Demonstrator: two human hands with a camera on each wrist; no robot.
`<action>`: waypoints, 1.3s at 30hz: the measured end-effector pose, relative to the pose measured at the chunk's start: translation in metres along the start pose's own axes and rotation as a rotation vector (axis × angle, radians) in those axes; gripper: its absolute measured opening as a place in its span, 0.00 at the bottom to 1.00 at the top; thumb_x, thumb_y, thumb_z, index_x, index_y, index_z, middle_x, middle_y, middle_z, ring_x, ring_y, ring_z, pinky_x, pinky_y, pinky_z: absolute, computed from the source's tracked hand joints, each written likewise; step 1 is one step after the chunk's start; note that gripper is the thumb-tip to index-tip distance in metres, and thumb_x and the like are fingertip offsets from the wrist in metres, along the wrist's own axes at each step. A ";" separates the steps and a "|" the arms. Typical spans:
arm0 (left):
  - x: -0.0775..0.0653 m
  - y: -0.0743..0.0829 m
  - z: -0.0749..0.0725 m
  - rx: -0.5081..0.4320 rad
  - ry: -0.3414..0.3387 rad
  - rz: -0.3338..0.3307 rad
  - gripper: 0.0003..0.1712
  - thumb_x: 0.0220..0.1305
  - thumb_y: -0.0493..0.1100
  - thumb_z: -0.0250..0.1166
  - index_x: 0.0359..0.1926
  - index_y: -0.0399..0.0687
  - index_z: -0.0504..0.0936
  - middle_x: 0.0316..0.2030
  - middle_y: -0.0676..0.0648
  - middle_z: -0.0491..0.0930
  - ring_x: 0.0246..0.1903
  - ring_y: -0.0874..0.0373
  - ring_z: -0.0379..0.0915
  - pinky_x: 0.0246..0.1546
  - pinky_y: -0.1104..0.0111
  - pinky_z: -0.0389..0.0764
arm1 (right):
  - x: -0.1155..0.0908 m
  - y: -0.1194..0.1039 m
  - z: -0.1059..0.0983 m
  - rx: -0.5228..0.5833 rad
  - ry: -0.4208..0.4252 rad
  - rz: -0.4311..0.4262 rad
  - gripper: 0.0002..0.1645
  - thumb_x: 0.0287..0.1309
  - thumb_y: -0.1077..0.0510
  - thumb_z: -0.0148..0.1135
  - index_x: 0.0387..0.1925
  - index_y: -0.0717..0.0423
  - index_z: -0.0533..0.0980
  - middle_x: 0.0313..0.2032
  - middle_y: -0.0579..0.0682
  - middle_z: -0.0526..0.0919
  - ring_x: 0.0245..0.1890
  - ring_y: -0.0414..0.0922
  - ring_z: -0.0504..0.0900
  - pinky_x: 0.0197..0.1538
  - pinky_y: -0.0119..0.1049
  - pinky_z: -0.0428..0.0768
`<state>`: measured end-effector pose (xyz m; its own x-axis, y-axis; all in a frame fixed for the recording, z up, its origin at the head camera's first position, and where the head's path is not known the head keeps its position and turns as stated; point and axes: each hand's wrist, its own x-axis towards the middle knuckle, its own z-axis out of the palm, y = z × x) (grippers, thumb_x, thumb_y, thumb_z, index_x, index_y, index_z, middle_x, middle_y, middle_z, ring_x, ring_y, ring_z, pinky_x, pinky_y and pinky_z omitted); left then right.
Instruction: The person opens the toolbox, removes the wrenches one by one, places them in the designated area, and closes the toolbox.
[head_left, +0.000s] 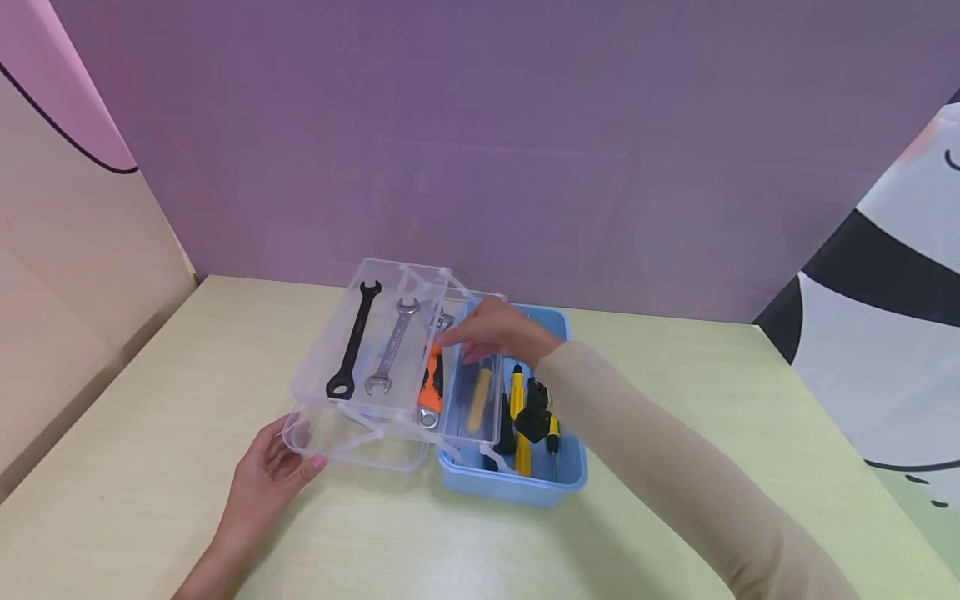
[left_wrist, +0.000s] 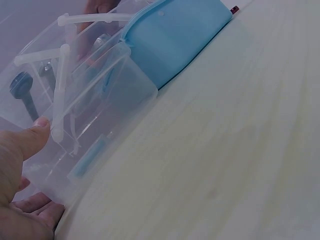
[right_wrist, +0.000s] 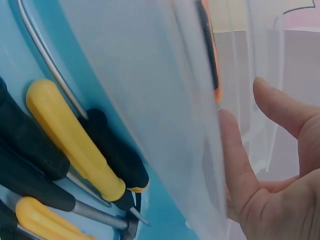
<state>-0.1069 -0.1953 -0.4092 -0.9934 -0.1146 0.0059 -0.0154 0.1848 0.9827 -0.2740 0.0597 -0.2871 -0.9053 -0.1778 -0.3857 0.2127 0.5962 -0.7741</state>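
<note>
The person's left hand (head_left: 268, 468) grips the corner of a clear plastic section (head_left: 367, 461); right hand (head_left: 504, 329), thumb and index finger apart, touches a clear tray (right_wrist: 145, 90). Blue toolbox (head_left: 510, 490) sits on the tabletop (head_left: 135, 467), black wrench (head_left: 354, 340) and silver wrench (head_left: 393, 346) in the upper tray (head_left: 322, 354).

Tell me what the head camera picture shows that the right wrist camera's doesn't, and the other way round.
Only the head camera: the left hand, the black wrench and the beige sleeve on the other arm.

Only the right wrist camera: the palm side of the right hand, seen close up.

Both: that same hand beside the clear tray, the orange handle, the yellow handles and the blue box.
</note>
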 end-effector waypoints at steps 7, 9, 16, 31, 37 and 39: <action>0.000 -0.003 -0.001 0.000 0.007 0.023 0.39 0.61 0.35 0.65 0.68 0.34 0.56 0.65 0.27 0.61 0.47 0.84 0.66 0.48 0.91 0.71 | 0.003 -0.002 0.009 -0.054 0.008 0.008 0.20 0.47 0.54 0.75 0.36 0.62 0.78 0.38 0.52 0.77 0.35 0.47 0.76 0.43 0.35 0.87; 0.000 -0.003 -0.001 -0.002 0.009 0.023 0.39 0.61 0.35 0.65 0.68 0.34 0.56 0.65 0.27 0.61 0.47 0.85 0.65 0.48 0.91 0.71 | 0.003 -0.003 0.012 -0.041 -0.002 0.002 0.16 0.47 0.55 0.75 0.31 0.62 0.78 0.33 0.51 0.76 0.32 0.46 0.75 0.41 0.34 0.87; 0.001 -0.003 0.000 -0.014 0.018 0.039 0.38 0.60 0.33 0.65 0.67 0.32 0.56 0.64 0.26 0.63 0.45 0.87 0.64 0.48 0.92 0.71 | 0.005 -0.005 0.024 -0.110 0.020 -0.024 0.20 0.47 0.56 0.74 0.15 0.56 0.70 0.15 0.47 0.71 0.18 0.41 0.73 0.32 0.33 0.87; 0.001 -0.003 0.000 -0.027 0.001 0.023 0.38 0.61 0.35 0.65 0.68 0.34 0.56 0.65 0.27 0.61 0.44 0.88 0.65 0.48 0.91 0.72 | 0.004 -0.007 0.027 -0.131 0.031 -0.012 0.15 0.48 0.59 0.72 0.34 0.63 0.76 0.24 0.51 0.77 0.20 0.43 0.77 0.41 0.40 0.87; 0.001 -0.003 0.002 -0.021 0.001 0.022 0.38 0.60 0.35 0.65 0.67 0.35 0.57 0.65 0.28 0.62 0.46 0.85 0.66 0.48 0.91 0.72 | -0.003 -0.008 0.022 -0.179 0.020 -0.031 0.15 0.48 0.60 0.72 0.36 0.62 0.76 0.31 0.53 0.81 0.23 0.44 0.80 0.35 0.36 0.87; 0.002 -0.003 0.002 -0.005 0.000 0.020 0.38 0.61 0.35 0.66 0.68 0.35 0.57 0.65 0.28 0.62 0.48 0.83 0.66 0.48 0.91 0.72 | -0.005 -0.008 0.020 -0.198 0.030 -0.028 0.17 0.46 0.61 0.72 0.37 0.63 0.75 0.34 0.54 0.82 0.25 0.44 0.81 0.35 0.36 0.87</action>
<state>-0.1088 -0.1942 -0.4130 -0.9935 -0.1106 0.0251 0.0046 0.1822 0.9833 -0.2642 0.0401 -0.2890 -0.9212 -0.1747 -0.3475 0.1134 0.7339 -0.6697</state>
